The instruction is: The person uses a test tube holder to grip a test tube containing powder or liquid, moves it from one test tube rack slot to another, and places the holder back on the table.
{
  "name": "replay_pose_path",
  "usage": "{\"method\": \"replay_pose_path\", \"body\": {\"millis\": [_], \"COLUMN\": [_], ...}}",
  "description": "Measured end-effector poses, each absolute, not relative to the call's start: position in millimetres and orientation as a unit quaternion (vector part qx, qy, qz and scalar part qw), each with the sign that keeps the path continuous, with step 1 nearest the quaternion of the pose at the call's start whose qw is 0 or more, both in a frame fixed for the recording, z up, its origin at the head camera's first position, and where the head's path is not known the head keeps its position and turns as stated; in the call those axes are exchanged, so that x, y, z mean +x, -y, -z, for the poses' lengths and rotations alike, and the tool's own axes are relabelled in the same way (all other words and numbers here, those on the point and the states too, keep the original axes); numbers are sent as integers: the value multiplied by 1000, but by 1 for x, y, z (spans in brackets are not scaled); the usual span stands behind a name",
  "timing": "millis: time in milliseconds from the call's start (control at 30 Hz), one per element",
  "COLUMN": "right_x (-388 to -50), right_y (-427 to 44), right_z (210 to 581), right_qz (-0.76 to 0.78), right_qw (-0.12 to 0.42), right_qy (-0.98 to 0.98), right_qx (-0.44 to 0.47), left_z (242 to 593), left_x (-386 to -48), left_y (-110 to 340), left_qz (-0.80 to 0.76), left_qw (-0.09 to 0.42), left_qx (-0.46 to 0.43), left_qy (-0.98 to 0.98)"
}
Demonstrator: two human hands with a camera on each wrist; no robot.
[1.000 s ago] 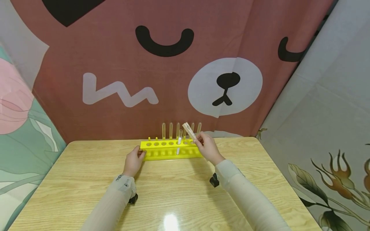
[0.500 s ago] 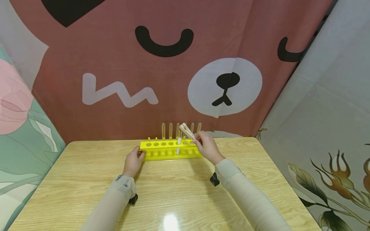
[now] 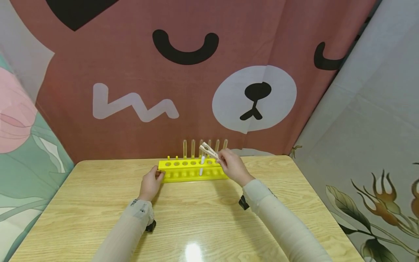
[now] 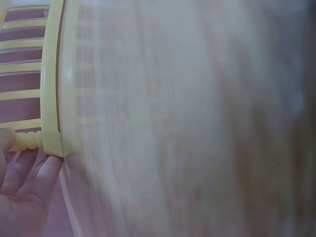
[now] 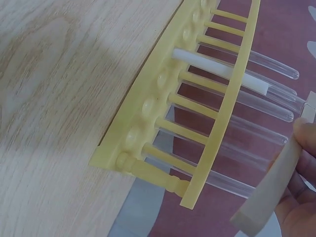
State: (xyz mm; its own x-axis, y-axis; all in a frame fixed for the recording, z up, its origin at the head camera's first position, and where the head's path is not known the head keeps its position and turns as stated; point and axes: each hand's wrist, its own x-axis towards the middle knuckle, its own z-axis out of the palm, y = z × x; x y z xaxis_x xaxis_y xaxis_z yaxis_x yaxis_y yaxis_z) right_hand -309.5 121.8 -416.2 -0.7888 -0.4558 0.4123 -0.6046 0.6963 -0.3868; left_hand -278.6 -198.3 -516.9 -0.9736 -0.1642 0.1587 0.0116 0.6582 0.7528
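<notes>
Yellow and many-holed, a test-tube rack (image 3: 188, 168) is standing near the far edge of a wooden table (image 3: 193, 211), before a reddish-brown printed curtain (image 3: 131, 138). The left hand (image 3: 152, 185) is gripping its left end. Well apart, the right hand (image 3: 235, 168) is pinching a wooden clamp (image 3: 209, 150) above the rack's right half. The clamp's forked end is gaping at the top of a tube with white contents (image 5: 222, 69) that is standing in a hole; whether they are touching is unclear. Behind, clear tubes (image 3: 184, 148) are standing in a row, rounded ends up.
</notes>
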Motion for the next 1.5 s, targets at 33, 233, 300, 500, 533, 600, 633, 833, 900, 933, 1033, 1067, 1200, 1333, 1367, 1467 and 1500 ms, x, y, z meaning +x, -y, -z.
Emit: {"method": "replay_pose_path", "body": {"millis": [33,233,300,500,533,600,633,833,900,933,1033,1067,1200,1333,1367,1467,1500], "right_x": [-310,-309,-309,-309,-310,-310,-310,-312,-313,-313,-314,-314,-314,-314,-314,-315,-315], "right_y": [-122,-121,-121,-120,-120,-119,-119,-118,-118,-118,-118,-118,-117,-116,-116,-116,-115], "right_z": [416,414,413,411,411,410,409,405,404,404,403,403,403,404,404,405,406], "right_qz": [-256,-247,-247,-239,-237,-229,-226,-201,-193,-189,-183,-183,-180,-181,-182,-183,-184], "right_qw": [145,145,144,139,139,137,136,141,141,140,134,131,123,118,117,112,109], "right_qy": [910,909,909,911,912,914,914,915,916,917,920,920,923,924,924,925,926], "right_qx": [294,303,304,305,306,306,307,319,321,322,320,320,318,317,316,312,311], "left_z": [517,517,517,516,516,516,516,516,516,517,517,517,517,517,517,517,517], "left_x": [-278,-278,-278,-278,-278,-279,-279,-279,-279,-278,-279,-279,-279,-279,-279,-279,-279], "left_y": [198,197,197,197,198,198,198,199,198,198,198,198,198,199,199,199,199], "left_qz": [411,412,411,412,412,412,412,413,413,413,412,413,411,408,408,407,407], "left_qw": [107,109,109,110,111,112,112,109,108,108,108,107,107,107,107,106,106], "left_qx": [42,43,43,42,41,39,40,42,44,43,42,42,42,42,42,44,44], "left_qy": [904,904,904,903,903,903,903,903,903,903,904,904,904,906,906,906,906]}}
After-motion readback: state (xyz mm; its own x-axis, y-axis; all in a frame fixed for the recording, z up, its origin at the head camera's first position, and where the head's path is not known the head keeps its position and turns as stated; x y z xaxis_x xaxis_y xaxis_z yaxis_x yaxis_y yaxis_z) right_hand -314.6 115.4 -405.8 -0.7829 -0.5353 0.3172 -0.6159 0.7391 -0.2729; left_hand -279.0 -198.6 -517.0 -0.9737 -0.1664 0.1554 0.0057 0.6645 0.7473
